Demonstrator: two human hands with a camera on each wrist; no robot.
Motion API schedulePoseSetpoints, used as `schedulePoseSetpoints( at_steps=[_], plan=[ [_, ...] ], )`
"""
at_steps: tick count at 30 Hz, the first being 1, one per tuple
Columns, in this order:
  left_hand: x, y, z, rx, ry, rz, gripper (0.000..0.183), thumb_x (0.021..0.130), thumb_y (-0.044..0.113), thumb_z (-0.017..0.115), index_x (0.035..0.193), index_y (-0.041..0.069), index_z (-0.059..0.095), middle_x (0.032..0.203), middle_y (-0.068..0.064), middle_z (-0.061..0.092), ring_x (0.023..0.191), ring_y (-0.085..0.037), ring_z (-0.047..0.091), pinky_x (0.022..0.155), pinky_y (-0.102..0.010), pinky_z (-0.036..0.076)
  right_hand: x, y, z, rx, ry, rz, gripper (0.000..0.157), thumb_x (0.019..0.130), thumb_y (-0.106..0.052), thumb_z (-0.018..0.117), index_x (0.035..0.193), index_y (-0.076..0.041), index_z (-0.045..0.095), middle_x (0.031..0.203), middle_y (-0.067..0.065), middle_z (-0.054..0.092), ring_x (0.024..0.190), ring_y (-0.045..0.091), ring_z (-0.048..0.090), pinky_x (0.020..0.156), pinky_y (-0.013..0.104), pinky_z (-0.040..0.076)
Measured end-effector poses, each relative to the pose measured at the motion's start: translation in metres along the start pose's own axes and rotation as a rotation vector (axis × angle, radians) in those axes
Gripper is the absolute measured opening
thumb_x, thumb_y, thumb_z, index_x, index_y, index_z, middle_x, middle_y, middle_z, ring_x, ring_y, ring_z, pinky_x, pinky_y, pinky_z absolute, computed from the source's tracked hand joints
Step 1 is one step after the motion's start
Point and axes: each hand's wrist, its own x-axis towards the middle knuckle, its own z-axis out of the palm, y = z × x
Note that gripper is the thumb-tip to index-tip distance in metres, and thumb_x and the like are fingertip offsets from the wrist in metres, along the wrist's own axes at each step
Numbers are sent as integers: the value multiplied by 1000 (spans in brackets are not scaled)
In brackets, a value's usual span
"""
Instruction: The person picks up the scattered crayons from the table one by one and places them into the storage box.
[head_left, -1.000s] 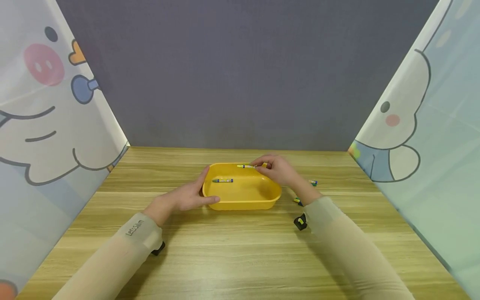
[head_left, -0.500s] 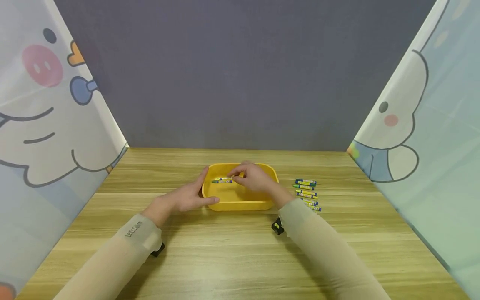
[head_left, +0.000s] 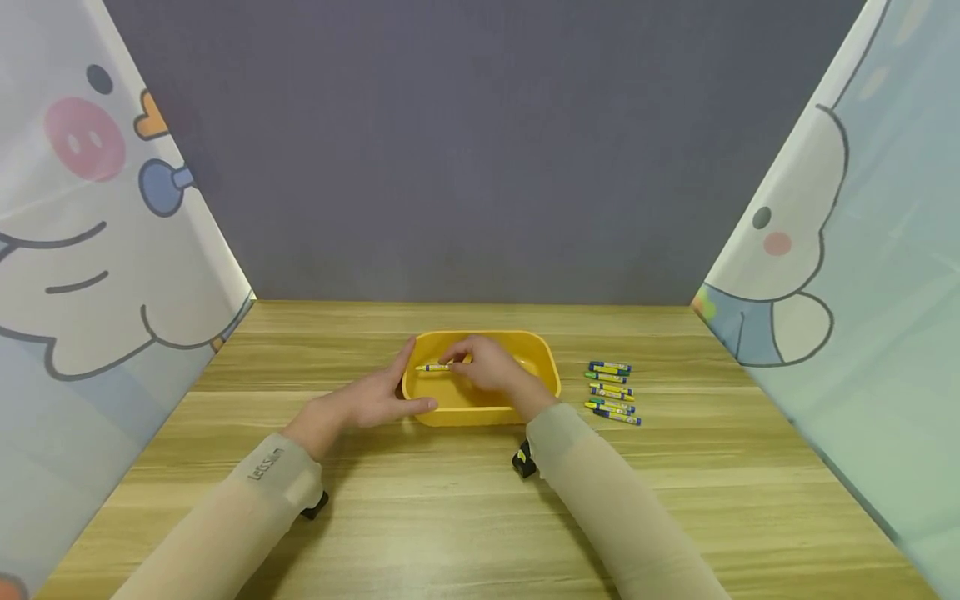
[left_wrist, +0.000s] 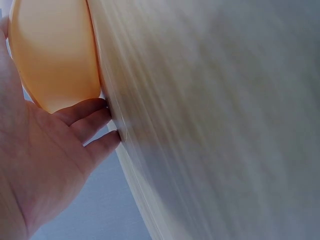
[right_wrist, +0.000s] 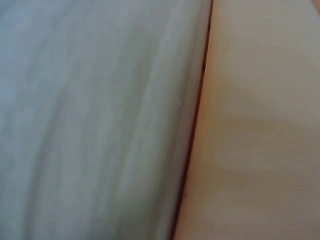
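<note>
Though slender, a yellow-and-blue crayon [head_left: 432, 367]

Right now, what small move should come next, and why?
Probably loosen the right hand to leave its crayon in the yellow tray: it appears to pinch that crayon inside the rim, the left hand rests against the tray's left end, and more crayons lie on the table to the right.
</note>
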Motion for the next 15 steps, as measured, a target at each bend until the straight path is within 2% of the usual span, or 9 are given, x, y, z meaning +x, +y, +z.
schedulePoseSetpoints(
  at_steps=[5, 10, 15],
  plan=[
    [1, -2, 1, -8, -3, -6, 127, 99, 76, 65, 175, 22, -22, 176, -28, 32, 149, -39, 55, 125, -59, 43, 1, 4, 3, 8, -7, 19, 20, 107, -11, 70, 120, -16, 85, 117, 3, 78, 104, 19, 64, 99, 40, 55],
    [0, -3, 1, -18, -7, -5, 127, 99, 76, 64, 174, 22, -23, 175, -29, 34, 145, -37, 58, 123, -60, 45, 3, 6, 6, -58, -13, 5, 20, 106, -10, 71, 118, -17, 85, 118, 3, 80, 108, 19, 67, 103, 41, 56],
    [0, -4, 1, -19, -7, 1, 127, 99, 75, 65, 174, 22, -23, 176, -29, 33, 147, -37, 56, 124, -60, 43, 3, 5, 6, -104, -5, 25, 20, 107, -12, 72, 120, -18, 85, 121, 4, 78, 112, 22, 68, 106, 42, 56]
  ],
)
